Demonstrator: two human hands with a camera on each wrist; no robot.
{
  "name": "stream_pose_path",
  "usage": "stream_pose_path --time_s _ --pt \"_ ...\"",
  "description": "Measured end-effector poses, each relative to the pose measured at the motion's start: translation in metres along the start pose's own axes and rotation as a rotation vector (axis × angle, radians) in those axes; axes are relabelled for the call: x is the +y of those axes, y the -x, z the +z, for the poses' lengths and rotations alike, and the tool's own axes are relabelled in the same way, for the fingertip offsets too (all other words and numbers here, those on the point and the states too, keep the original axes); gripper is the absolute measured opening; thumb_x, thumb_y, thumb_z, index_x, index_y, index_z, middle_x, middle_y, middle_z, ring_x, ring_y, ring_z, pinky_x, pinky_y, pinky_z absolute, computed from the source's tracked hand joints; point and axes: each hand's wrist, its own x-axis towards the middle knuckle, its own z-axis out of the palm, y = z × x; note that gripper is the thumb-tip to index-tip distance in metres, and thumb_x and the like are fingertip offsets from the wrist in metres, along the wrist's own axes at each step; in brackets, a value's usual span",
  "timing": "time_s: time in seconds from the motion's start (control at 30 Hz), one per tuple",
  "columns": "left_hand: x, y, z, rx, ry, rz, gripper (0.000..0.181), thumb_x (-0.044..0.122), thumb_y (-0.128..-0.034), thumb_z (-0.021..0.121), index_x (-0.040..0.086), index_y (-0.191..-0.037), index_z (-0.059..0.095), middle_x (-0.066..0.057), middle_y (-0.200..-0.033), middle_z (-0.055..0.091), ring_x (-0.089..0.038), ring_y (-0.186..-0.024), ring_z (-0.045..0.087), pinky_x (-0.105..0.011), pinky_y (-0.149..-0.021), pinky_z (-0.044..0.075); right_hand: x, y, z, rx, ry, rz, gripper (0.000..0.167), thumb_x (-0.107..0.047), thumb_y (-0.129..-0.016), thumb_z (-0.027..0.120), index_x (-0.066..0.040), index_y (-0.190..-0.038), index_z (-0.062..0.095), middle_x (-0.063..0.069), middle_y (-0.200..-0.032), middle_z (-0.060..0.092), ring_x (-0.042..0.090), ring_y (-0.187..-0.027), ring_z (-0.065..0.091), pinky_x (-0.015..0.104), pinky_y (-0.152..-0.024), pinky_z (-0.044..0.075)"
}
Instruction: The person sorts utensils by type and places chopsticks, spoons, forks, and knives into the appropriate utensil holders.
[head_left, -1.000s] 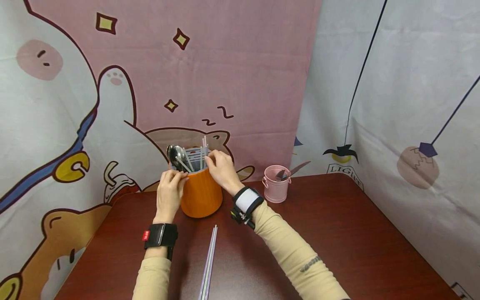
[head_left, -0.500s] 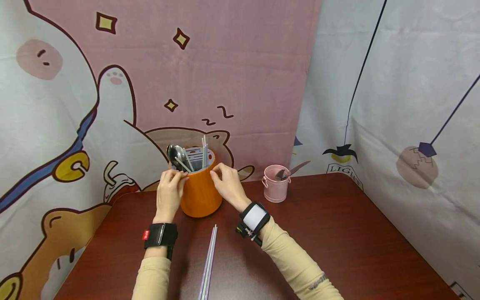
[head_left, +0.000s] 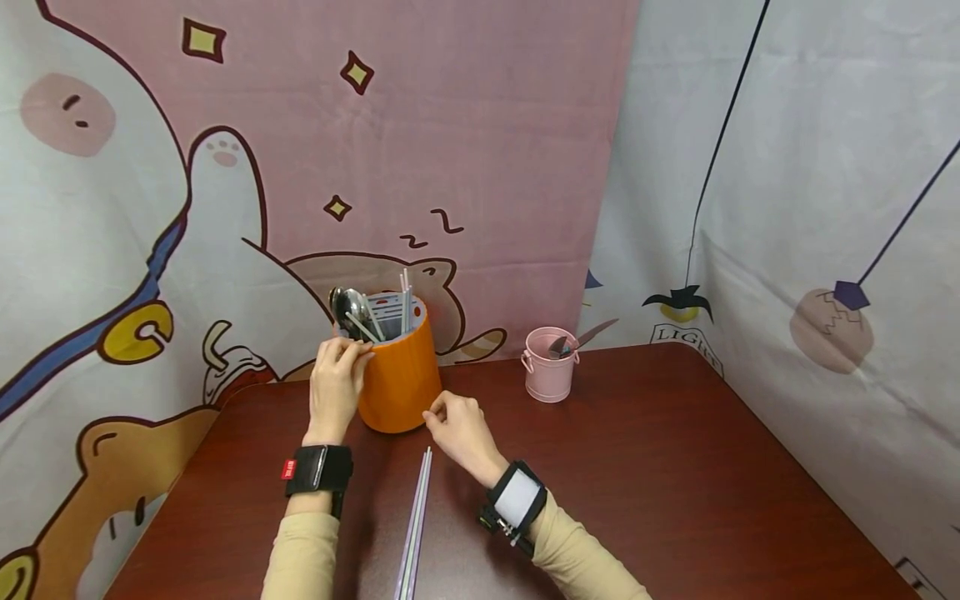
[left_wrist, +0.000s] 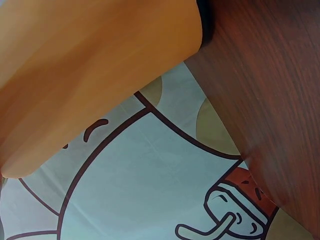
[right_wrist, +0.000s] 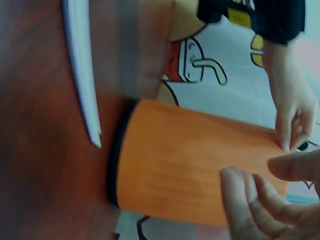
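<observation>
An orange utensil holder (head_left: 401,383) stands upright on the table, with metal spoons (head_left: 351,308) and several chopsticks (head_left: 406,304) inside. My left hand (head_left: 333,387) pinches its rim at the left; the orange wall (left_wrist: 110,65) fills the upper left of the left wrist view. Low beside the holder's right side, my right hand (head_left: 462,433) hovers with loosely bent fingers and nothing between them. In the right wrist view, a gap shows between its thumb and fingertips (right_wrist: 231,182). A few pale purple chopsticks (head_left: 415,525) lie on the table in front of the holder.
To the right of the holder, a small pink bucket (head_left: 547,379) holds dark-bladed utensils (head_left: 596,333). The brown table (head_left: 675,467) meets a printed cloth backdrop (head_left: 510,167) behind and at the sides.
My right hand has let go of a chopstick among those in the holder, then moved down past the rim toward the chopsticks on the table. The left hand stays on the rim.
</observation>
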Motion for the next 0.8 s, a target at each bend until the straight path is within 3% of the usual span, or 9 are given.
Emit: stream_pose_path --time_s 0.13,0.37,0.57,0.8 --pt "0.0 0.0 0.0 -0.001 -0.002 0.001 0.012 0.008 -0.0844 0.069 -0.001 -0.093 0.071 -0.016 -0.09 0.059 -0.033 -0.091 0.055 -0.042 -0.077 0.048 0.002 0.016 0.013 -0.084 0.114 0.059 0.015 -0.024 -0.084 0.069 -0.013 -0.076 0.066 -0.004 -0.066 0.064 0.009 -0.057 0.057 0.022 -0.05 0.043" --pt "0.001 0.0 -0.001 -0.008 -0.008 0.002 0.012 0.008 -0.0853 0.068 0.0 -0.093 0.071 -0.016 -0.09 0.059 -0.033 -0.091 0.055 -0.042 -0.077 0.048 0.005 0.044 0.036 -0.264 0.211 0.16 0.042 -0.025 -0.081 0.072 -0.012 -0.048 0.05 -0.006 -0.043 0.039 0.014 -0.044 0.05 0.028 -0.041 0.037" --pt "0.0 0.001 0.0 -0.005 -0.002 0.002 0.012 0.009 -0.085 0.069 0.0 -0.093 0.071 -0.015 -0.09 0.059 -0.033 -0.091 0.055 -0.043 -0.077 0.049 0.005 0.057 0.055 -0.309 0.243 0.203 0.039 -0.024 -0.079 0.072 -0.012 -0.047 0.054 -0.002 -0.034 0.048 0.01 -0.029 0.046 0.027 -0.038 0.038" --pt "-0.003 0.002 0.002 0.002 0.002 0.006 0.012 0.01 -0.0855 0.068 0.001 -0.094 0.071 -0.015 -0.09 0.059 -0.033 -0.092 0.055 -0.043 -0.078 0.049 0.002 0.055 0.064 -0.308 0.324 0.229 0.033 -0.02 -0.077 0.073 -0.012 -0.051 0.056 -0.003 -0.033 0.049 0.007 -0.026 0.045 0.027 -0.043 0.043"
